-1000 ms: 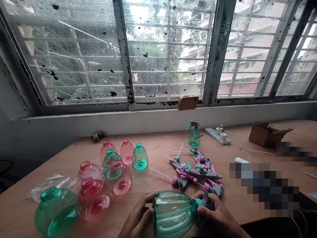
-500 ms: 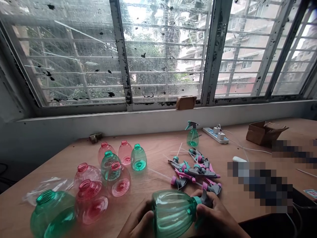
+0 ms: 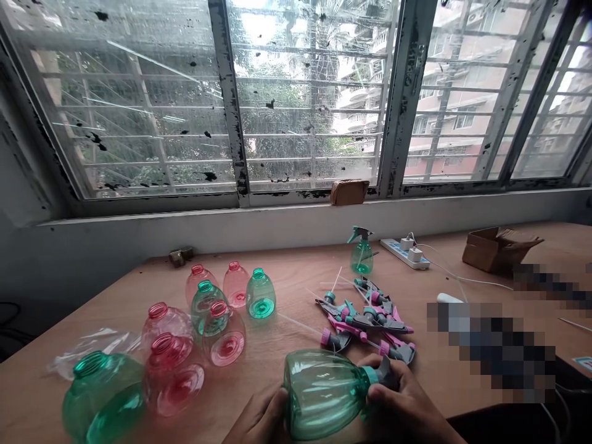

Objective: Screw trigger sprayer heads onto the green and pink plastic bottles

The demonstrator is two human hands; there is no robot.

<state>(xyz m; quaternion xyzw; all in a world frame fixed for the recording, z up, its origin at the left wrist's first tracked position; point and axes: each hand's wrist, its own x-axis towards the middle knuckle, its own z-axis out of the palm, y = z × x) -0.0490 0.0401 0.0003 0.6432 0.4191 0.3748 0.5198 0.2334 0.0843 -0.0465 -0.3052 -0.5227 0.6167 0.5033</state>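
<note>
From my remote seat I see the wooden tabletop (image 3: 287, 290) running under the window, and little on it has moved over the last second. The biggest thing in play is the green bottle (image 3: 324, 391). It lies on its side at the near edge of the tabletop, base to the left and neck to the right, in nearly the same spot as a second ago. My view has only drifted slightly.

The left hand (image 3: 261, 419) is cupped against the bottle's base, sitting a touch lower in frame than before. The right hand (image 3: 402, 410) is closed around the teal collar and the grey trigger spray head (image 3: 386, 373) at the neck. That grip has not let go, and the head stays against the neck. I cannot tell how far it is screwed on.

Toward the left edge, the cluster of empty pink and green bottles (image 3: 208, 320) is unmoved. The loose pile of trigger heads (image 3: 365, 314) lies just beyond the right hand, undisturbed. Farther back, a small finished sprayer (image 3: 361, 253) stands upright near the power strip (image 3: 404, 253).
</note>
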